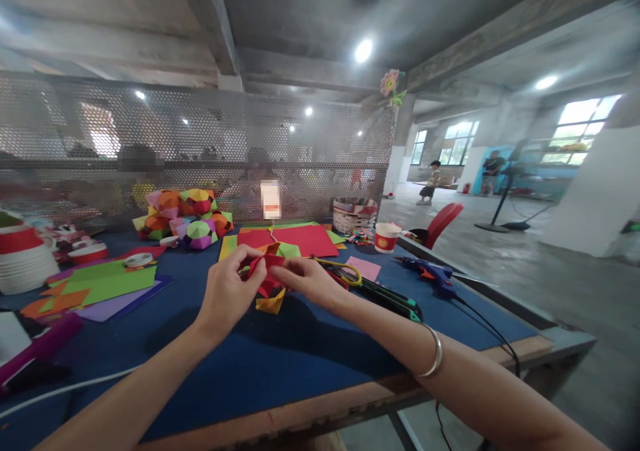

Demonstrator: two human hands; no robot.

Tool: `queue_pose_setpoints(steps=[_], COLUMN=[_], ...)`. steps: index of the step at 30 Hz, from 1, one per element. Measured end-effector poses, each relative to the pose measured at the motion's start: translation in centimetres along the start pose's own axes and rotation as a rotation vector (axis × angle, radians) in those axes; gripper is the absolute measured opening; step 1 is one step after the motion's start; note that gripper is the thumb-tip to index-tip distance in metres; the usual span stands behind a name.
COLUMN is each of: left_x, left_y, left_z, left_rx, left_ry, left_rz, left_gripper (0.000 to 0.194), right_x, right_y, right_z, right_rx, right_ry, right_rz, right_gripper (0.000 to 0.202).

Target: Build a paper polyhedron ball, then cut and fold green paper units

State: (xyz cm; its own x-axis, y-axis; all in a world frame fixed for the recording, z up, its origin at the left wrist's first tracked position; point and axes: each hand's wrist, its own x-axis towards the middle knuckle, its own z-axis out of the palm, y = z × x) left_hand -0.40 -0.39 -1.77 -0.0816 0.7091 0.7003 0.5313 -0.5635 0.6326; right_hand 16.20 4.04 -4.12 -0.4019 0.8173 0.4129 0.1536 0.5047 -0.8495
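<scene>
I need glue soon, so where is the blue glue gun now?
The glue gun lies right of the green-black cutter, near the table's right edge.

Tabletop [320, 364] blue — glue gun [435, 274] blue with orange, paper cup [387, 238] red and white.

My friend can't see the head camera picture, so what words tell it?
The left hand and right hand hold folded red paper over a blue table, among coloured sheets, a glue gun and a paper cup. Behind sit multicoloured paper balls by a mesh screen.
</scene>
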Motion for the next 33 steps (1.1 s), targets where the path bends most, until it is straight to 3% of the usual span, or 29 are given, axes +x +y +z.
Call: queue_pose_setpoints(steps=[3,7,11,14,17,28,30,33], left_x=[0.0,-0.1,0.1,0.2,0.3,0.3,0.3,0.4], left_y=[-0.1,-0.3,-0.6,-0.7,-0.8,0.2,0.2,0.1], left_z=[0.1,0.3,0.5,0.6,0.6,0.0,-0.1,-0.1], left_rx=[-0.024,-0.030,-0.094,-0.186,-0.245,-0.664,-0.682,-0.614], left_ry=[0.028,-0.021,-0.075,-0.133,-0.203,-0.253,-0.253,-0.233], left_rz=[0.014,-0.044,-0.088,-0.092,-0.142,-0.610,-0.624,-0.538], left_gripper=[0.016,0.014,0.018,0.028,0.025,0.040,0.040,0.036], right_x=[0.0,0.0,-0.2,-0.6,-0.8,-1.0,-1.1,-1.1], right_y=[0.4,0.3,-0.5,-1.0,-1.0,-1.3,-1.6,-1.9], right_z=[0.2,-0.2,-0.5,-0.4,-0.2,-0.4,-0.6,-0.6], right_rx=[0.022,0.008,-0.055,-0.099,-0.138,-0.218,-0.229,-0.192], right_ry=[-0.029,0.120,0.205,0.190,0.185,0.215,0.183,0.151], right_rz=[-0.007,-0.057,-0.121,-0.162,-0.210,-0.437,-0.424,-0.345], right_gripper=[0.027,0.007,0.007,0.007,0.010,0.012,0.013,0.014])
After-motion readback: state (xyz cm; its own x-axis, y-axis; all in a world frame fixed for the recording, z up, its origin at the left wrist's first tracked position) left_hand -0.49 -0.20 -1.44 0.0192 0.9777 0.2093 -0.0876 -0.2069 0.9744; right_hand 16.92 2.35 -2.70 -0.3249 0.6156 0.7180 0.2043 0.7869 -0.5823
